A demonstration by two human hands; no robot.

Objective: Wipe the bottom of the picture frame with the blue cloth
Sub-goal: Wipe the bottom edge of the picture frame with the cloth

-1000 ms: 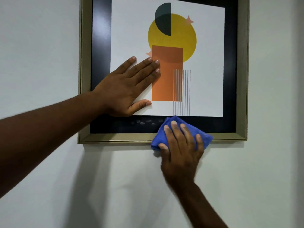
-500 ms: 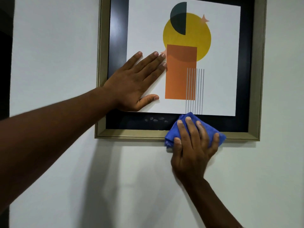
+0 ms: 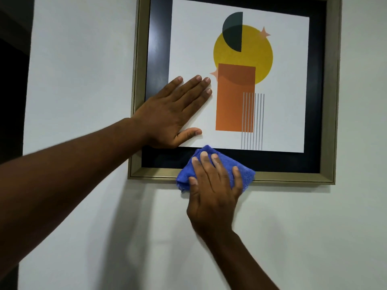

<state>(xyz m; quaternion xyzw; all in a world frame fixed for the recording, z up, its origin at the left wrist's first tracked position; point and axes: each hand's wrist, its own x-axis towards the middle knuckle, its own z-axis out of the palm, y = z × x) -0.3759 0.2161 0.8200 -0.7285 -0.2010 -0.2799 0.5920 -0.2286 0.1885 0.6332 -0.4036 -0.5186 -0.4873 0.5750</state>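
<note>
A picture frame [image 3: 293,177] with a dull gold rim and black inner border hangs on a white wall, holding a print of a yellow circle and orange rectangle. My left hand [image 3: 173,114] lies flat and open against the glass at the print's lower left. My right hand [image 3: 211,185] presses a bunched blue cloth [image 3: 245,176] onto the bottom rail of the frame, left of its middle, with the fingers spread over the cloth. The cloth covers part of the rail and hangs a little below it.
The white wall [image 3: 293,237] surrounds the frame. A dark opening [image 3: 12,91] runs along the left edge of the view, past the wall's corner.
My right hand and the cloth have slid left along the bottom rail. The view has shifted left, so the frame sits further right. My left hand stays flat on the glass.
</note>
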